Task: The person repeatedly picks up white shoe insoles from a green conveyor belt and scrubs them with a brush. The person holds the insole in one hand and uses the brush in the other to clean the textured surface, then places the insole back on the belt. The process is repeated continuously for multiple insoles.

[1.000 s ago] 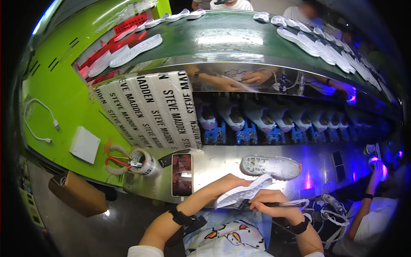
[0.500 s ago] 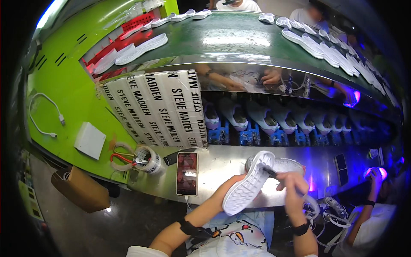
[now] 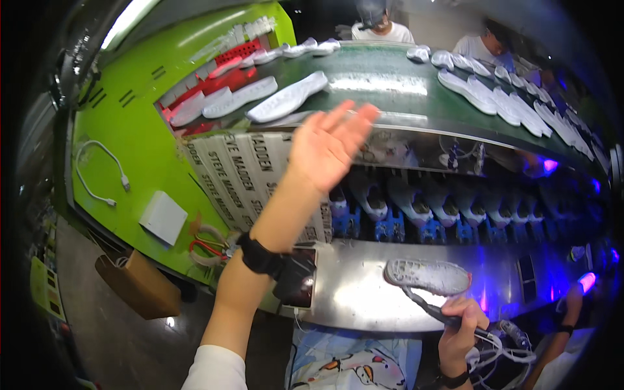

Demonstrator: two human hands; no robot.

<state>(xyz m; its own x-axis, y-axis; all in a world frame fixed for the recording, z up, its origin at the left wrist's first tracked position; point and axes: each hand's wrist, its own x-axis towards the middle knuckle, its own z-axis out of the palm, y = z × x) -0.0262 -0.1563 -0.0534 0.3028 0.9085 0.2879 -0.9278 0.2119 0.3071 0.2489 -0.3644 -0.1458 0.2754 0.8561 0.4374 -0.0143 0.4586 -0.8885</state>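
My left hand (image 3: pixel 333 146) is raised over the front edge of the green conveyor, palm up and fingers spread, holding nothing. Just beyond its fingers, a white shoe sole (image 3: pixel 287 97) lies on the belt. Low over the metal bench, my right hand (image 3: pixel 463 320) grips a brush (image 3: pixel 430 308) with a dark handle. The brush's tip points at the near side of a greyish shoe sole (image 3: pixel 428 277) lying on the bench; whether it touches cannot be told.
More white soles (image 3: pixel 469 92) line the conveyor (image 3: pixel 390 88). Shoes (image 3: pixel 416 201) on blue holders fill the shelf below it. A phone (image 3: pixel 302 279) lies under my left forearm. Scissors (image 3: pixel 207 246) and a white box (image 3: pixel 164 218) are at left. A co-worker's hand (image 3: pixel 573 294) is at right.
The white sole has left my left hand and now lies on the conveyor. That hand has moved up and opened. My right hand has lowered the brush toward the greyish sole.
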